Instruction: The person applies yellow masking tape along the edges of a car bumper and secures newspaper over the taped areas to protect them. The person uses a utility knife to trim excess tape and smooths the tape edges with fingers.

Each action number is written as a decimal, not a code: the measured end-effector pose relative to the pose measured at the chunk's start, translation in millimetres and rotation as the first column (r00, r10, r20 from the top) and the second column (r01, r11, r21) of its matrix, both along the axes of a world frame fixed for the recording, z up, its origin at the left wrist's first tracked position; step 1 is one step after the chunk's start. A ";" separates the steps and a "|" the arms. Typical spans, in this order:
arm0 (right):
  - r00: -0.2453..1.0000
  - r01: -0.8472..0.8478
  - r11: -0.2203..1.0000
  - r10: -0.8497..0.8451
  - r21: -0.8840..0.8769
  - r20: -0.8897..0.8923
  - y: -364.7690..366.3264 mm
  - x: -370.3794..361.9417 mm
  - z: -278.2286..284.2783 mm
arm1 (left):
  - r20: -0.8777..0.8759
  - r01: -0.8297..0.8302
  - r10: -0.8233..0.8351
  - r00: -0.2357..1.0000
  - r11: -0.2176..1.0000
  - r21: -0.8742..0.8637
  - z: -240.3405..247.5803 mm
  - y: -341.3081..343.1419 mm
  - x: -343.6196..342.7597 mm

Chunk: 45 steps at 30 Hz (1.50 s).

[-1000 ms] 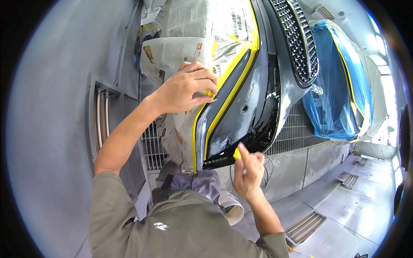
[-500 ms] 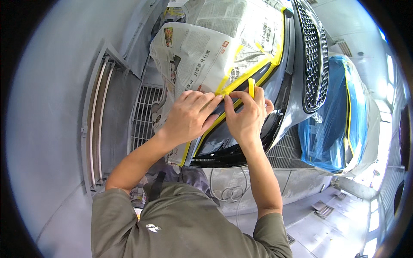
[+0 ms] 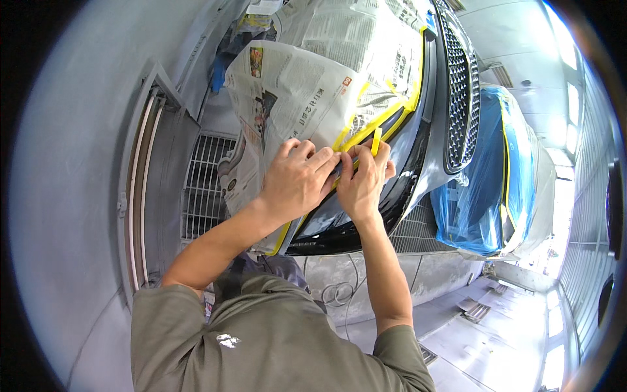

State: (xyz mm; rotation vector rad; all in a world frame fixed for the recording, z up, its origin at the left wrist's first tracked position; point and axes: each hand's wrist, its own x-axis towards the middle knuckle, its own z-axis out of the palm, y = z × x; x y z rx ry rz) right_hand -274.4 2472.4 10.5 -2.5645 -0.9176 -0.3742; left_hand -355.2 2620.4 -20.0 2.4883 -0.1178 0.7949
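Newspaper sheets (image 3: pixel 294 85) cover the dark car's front corner, edged with yellow masking tape strips (image 3: pixel 372 125). My right hand (image 3: pixel 362 186) is closed with a narrow roll of yellow masking tape (image 3: pixel 377 141) standing up between its fingers. Its thumb and forefinger pinch close to the newspaper's lower edge. Right beside it, my left hand (image 3: pixel 297 176) has its fingers bent and pressed together on the tape at that edge; the fingertips of both hands nearly meet. Below them lies the glossy headlight area (image 3: pixel 317 222), bordered by tape. What sits under the fingertips is partly hidden.
The car's mesh grille (image 3: pixel 460 91) rises to the right. Beyond it stands another car part-wrapped in blue plastic film (image 3: pixel 473 176). A floor grating (image 3: pixel 208 186) and a wall recess with long tubes (image 3: pixel 142 189) lie left. A hose (image 3: pixel 337 294) coils on the floor.
The view has shifted slightly, moving the car and blue-wrapped car left in the picture. Both hands stay at the taped edge, and the right hand with the roll has come closer to the left.
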 end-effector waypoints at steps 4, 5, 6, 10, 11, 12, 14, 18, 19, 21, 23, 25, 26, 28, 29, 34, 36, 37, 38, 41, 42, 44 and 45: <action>0.999 -0.020 0.997 0.018 0.074 0.028 -0.3 -1.2 -10.4 | -0.006 0.017 -0.017 1.000 1.000 0.011 1.0 3.4 2.7; 0.999 -0.026 0.996 0.023 0.085 0.030 -0.9 -2.6 -11.8 | -0.010 0.021 -0.021 1.000 1.000 0.010 1.1 3.9 2.9; 1.000 -0.017 0.994 0.015 0.103 0.021 -1.8 -4.2 -12.2 | -0.011 0.025 -0.024 1.000 1.000 0.008 1.0 4.3 3.4; 0.999 0.037 0.982 -0.039 0.186 0.009 -2.6 -11.7 -9.2 | -0.005 0.029 -0.029 1.000 1.000 0.002 -3.4 5.4 2.0; 0.999 0.054 0.981 -0.053 0.186 -0.011 -2.4 -12.5 -7.5 | 0.001 0.038 -0.038 0.999 0.999 -0.014 -5.6 5.0 0.5; 0.998 0.052 0.991 -0.055 0.121 0.021 -3.8 -8.6 -2.9 | 0.005 0.045 -0.045 0.999 0.999 -0.030 -8.3 5.1 -2.0; 0.997 0.007 1.000 -0.007 -0.003 0.082 -5.3 2.4 7.0 | 0.038 0.050 -0.048 0.998 0.998 -0.049 -14.2 5.1 -6.5; 0.977 -0.161 0.965 0.186 -0.206 0.108 -2.6 25.2 27.4 | 0.079 0.052 -0.045 0.996 0.995 -0.080 -23.0 2.3 -12.1; 0.979 -0.169 0.955 0.192 -0.243 0.071 -0.8 29.0 32.5 | 0.060 0.058 -0.053 0.997 0.995 -0.081 -23.8 1.7 -11.9; 0.976 -0.212 0.938 0.218 -0.275 -0.008 3.5 36.1 44.1 | 0.065 0.066 -0.061 0.996 0.995 -0.070 -24.1 2.7 -11.2; 0.987 -0.162 0.935 0.161 -0.315 -0.030 6.5 39.9 54.5 | 0.064 0.080 -0.076 0.995 0.994 -0.075 -23.1 5.0 -10.1; 0.996 -0.091 0.938 0.089 -0.334 -0.022 7.5 42.6 62.1 | 0.067 0.100 -0.095 0.993 0.992 -0.080 -21.7 7.8 -7.0; 0.999 -0.042 0.942 0.043 -0.334 -0.005 7.4 43.5 64.3 | 0.057 0.112 -0.107 0.993 0.990 -0.084 -20.8 8.7 -6.5; 0.995 0.005 0.937 0.031 -0.350 0.098 4.5 43.6 67.4 | 0.010 0.105 -0.104 0.994 0.993 -0.048 -18.0 8.0 -4.4; 0.995 -0.047 0.958 0.070 -0.284 0.069 1.1 42.3 69.5 | -0.022 0.101 -0.102 0.995 0.994 -0.033 -16.2 6.7 -3.2; 0.938 -0.346 0.917 0.337 -0.199 -0.078 -20.5 28.3 90.5 | -0.112 0.088 -0.069 0.991 0.982 0.167 -1.4 8.0 -0.3; 0.895 -0.443 0.849 0.403 -0.288 -0.189 -28.6 15.0 100.9 | -0.111 0.108 -0.104 0.988 0.994 0.029 4.6 13.0 -6.4; 0.869 -0.489 0.814 0.425 -0.314 -0.251 -31.9 8.0 105.8 | -0.097 0.127 -0.141 0.985 0.982 -0.137 6.6 17.8 -14.3; 0.841 -0.532 0.778 0.441 -0.335 -0.313 -33.7 1.1 109.1 | -0.073 0.137 -0.166 0.983 0.943 -0.303 8.3 20.1 -21.3; 0.752 -0.644 0.692 0.495 -0.325 -0.436 -34.5 -15.5 111.0 | 0.070 0.258 -0.321 0.945 0.592 -0.764 10.2 12.5 -41.3; 0.729 -0.674 0.655 0.510 -0.343 -0.457 -34.6 -18.1 111.7 | 0.105 0.248 -0.277 0.955 0.555 -0.794 10.6 3.7 -44.4; 0.707 -0.692 0.652 0.529 -0.309 -0.469 -33.1 -21.5 109.7 | 0.149 0.252 -0.224 0.963 0.562 -0.788 6.0 -2.3 -45.9; 0.704 -0.696 0.652 0.537 -0.301 -0.464 -32.8 -21.7 109.6 | 0.164 0.251 -0.200 0.966 0.568 -0.784 3.9 -4.9 -45.6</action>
